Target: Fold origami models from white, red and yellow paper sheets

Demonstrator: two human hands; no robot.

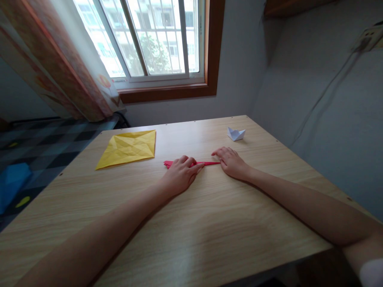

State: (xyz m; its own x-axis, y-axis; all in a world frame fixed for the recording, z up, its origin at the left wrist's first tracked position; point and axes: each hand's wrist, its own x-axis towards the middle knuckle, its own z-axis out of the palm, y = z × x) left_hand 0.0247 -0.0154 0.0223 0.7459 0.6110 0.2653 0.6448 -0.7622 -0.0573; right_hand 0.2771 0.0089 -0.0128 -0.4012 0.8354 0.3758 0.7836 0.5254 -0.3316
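Note:
A narrow strip of folded red paper [211, 163] lies flat across the middle of the wooden table. My left hand [181, 171] is closed over its middle, fingers bent on top and partly covering it, while the left end of the paper sticks out past the knuckles. At the pointed right end rests my right hand [231, 162], palm down. Its fingers are stretched toward the left, and the paper's tip meets it near the thumb side. Whether the tip continues under that hand is hidden.
A creased sheet of yellow paper [131, 147] lies at the table's back left. Toward the back right stands a small white paper boat [236, 134]. Blue paper [14, 181] rests on a checked cloth [62, 137] left of the table [191, 223]. A window [155, 40] is behind.

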